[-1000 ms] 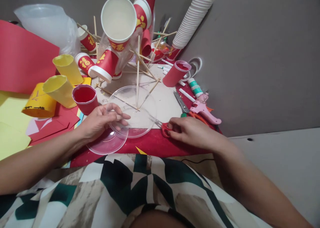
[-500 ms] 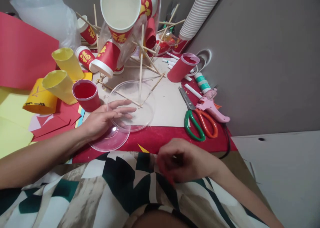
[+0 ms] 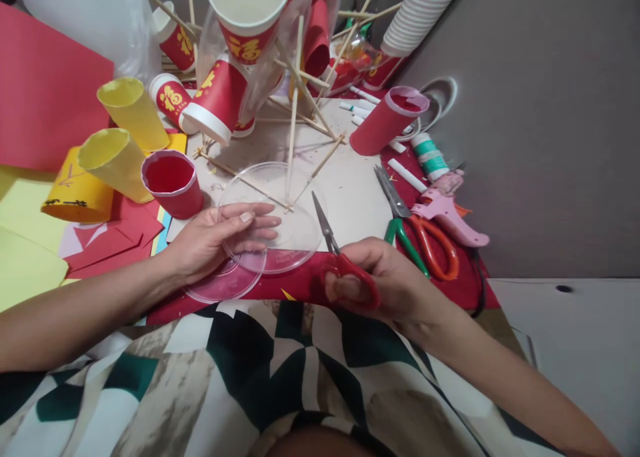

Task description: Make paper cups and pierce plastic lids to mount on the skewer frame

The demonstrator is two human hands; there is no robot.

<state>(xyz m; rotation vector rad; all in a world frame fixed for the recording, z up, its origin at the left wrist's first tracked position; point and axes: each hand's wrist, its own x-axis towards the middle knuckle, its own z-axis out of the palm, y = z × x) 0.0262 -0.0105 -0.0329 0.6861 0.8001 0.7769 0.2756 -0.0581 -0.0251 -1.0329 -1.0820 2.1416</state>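
Observation:
My right hand (image 3: 385, 280) is closed round the red handles of small scissors (image 3: 336, 250), blades pointing up and away over the table's near edge. My left hand (image 3: 215, 238) lies with fingers stretched out flat on a clear plastic lid (image 3: 280, 210), beside a second clear lid (image 3: 225, 280) partly under the palm. Thin wooden sticks (image 3: 293, 110) rise from the lid area into a frame carrying red paper cups (image 3: 220, 100).
A red paper cup (image 3: 173, 182) and yellow paper cones (image 3: 115, 163) stand left of my left hand. Larger green-and-orange scissors (image 3: 417, 233), a pink glue gun (image 3: 450, 210), tape rolls and a red tube (image 3: 387, 120) lie at the right. Coloured paper sheets cover the left.
My right hand took the small red scissors from the table, drew them toward my lap, then lifted them back up near the clear lid. My left hand's fingers straightened on the lid.

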